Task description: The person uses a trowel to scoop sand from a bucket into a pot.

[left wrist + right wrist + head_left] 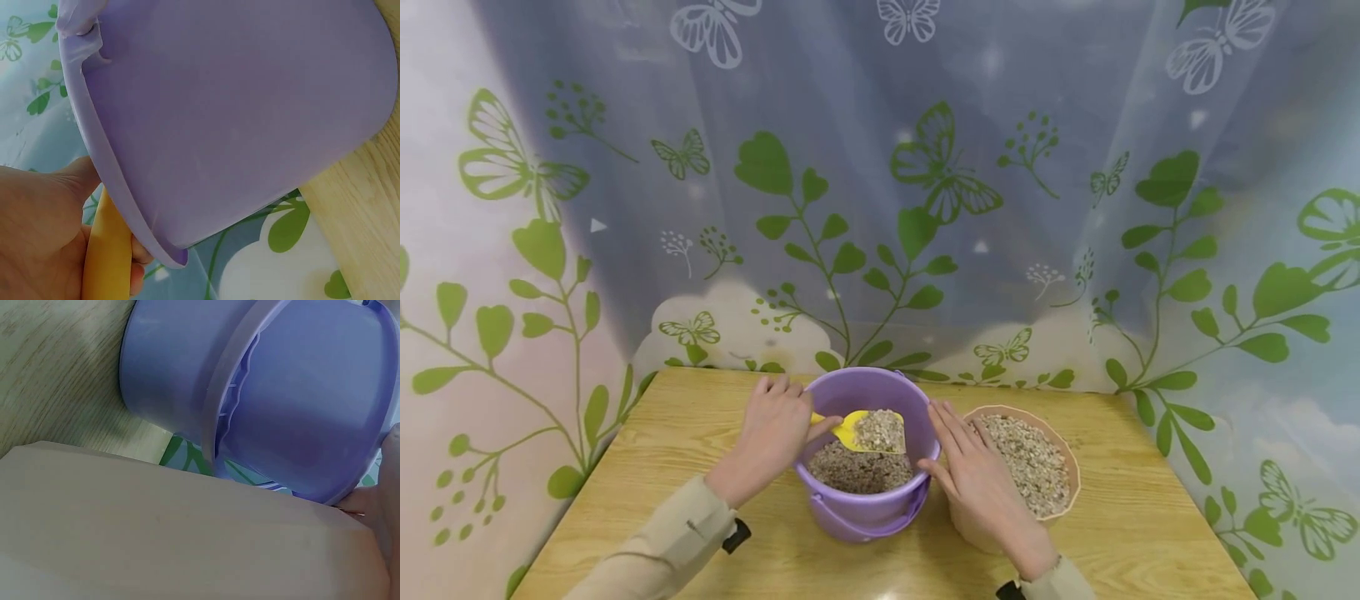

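Observation:
A yellow toy shovel (848,432), heaped with pale flaky granules (882,432), is level over the mouth of a purple bucket (838,508). My left hand (771,429) grips its handle (107,250) at the bucket's left rim, thumb pointing along it. Darker granules (857,471) lie in the lower part of the bucket. On the other side, my right hand (973,475) has its fingers extended, thumb and fingertips at the bucket's right rim. That palm lies over the near-left edge of a beige pot (1077,479), which holds more pale granules (1033,467).
Bucket and pot stand side by side on a wooden table (700,433). The bucket's purple carrying handle (865,530) hangs down its near side. Behind the table's back edge is a curtain (850,250) printed with butterflies and leaves.

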Demonstrator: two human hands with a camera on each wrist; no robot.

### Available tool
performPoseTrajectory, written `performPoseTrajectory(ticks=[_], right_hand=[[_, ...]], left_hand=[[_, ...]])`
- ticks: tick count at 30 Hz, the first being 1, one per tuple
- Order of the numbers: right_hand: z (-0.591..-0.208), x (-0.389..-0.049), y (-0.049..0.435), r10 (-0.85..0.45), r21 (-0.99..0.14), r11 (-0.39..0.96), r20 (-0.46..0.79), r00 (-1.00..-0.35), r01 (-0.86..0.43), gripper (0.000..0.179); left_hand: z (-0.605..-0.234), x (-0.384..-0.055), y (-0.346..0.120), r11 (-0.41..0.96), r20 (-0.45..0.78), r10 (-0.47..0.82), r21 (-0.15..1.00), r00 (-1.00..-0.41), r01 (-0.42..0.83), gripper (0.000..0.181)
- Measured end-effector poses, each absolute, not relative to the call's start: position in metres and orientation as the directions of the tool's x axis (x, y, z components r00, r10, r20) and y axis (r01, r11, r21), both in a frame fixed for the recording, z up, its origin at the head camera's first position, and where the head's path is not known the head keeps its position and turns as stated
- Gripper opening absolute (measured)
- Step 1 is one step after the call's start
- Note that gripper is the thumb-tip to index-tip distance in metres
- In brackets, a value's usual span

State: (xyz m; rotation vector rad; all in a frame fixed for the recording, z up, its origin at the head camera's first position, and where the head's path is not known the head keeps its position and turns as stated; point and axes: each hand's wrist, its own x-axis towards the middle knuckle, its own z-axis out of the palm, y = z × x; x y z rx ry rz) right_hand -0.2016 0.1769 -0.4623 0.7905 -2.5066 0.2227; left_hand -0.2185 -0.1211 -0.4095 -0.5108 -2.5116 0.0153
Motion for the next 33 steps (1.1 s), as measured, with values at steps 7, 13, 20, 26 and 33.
performPoseTrajectory(ticks=[7,13,20,26,33], right_hand=[[-0.458,-0.194,0.189,-0.483,0.041,0.826,0.565,-0.669,-0.562,0.083],[-0.451,-0.184,0.223,-0.425,0.0,0.857,0.565,-0.707,-0.516,0.073],[-0.452,-0.173,0.278,-0.309,-0.119,0.9,0.504,-0.807,-0.419,0.07],[-0.459,-0.163,0.316,-0.223,-0.164,0.937,0.402,-0.888,-0.31,0.07],[-0.472,-0.16,0.327,-0.197,-0.21,0.939,0.324,-0.925,-0.274,0.063]], left_hand=[[-0.412,-0.218,-0.123,0.92,0.585,0.368,-0.116,-0.723,0.374,0.058],[-0.412,-0.218,-0.124,0.921,0.586,0.359,-0.098,-0.726,0.376,0.06],[-0.411,-0.218,-0.124,0.927,0.57,0.344,-0.078,-0.746,0.367,0.059],[-0.411,-0.219,-0.124,0.928,0.575,0.338,-0.073,-0.745,0.364,0.057],[-0.407,-0.221,-0.123,0.931,0.564,0.338,-0.083,-0.753,0.356,0.056]])
